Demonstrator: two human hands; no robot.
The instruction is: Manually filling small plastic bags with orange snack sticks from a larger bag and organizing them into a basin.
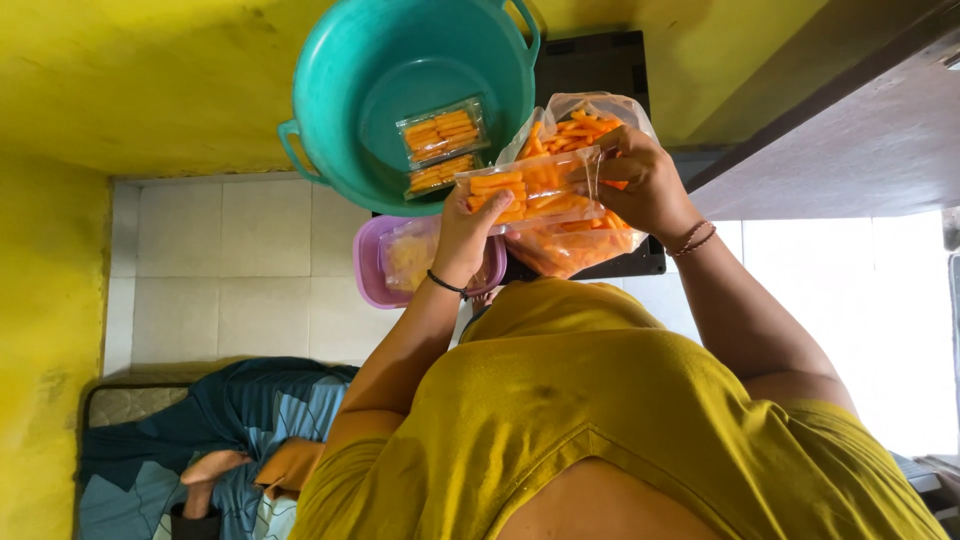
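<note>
The left hand (468, 228) grips one end of a small clear plastic packet filled with orange sticks (530, 190), thumb on top, so the packet stays flat and level. The right hand (645, 180) pinches the other end with closed fingers, probably to keep the opening steady. The packet is held in the air, just in front of a large clear plastic bag of loose orange sticks (575, 245), which stands open behind both hands. Near it a round teal plastic basin (340, 90) already contains two similar filled packets (442, 145), lying side by side. A small purple plastic bowl (368, 270) with another clear bag sits below the left hand.
</note>
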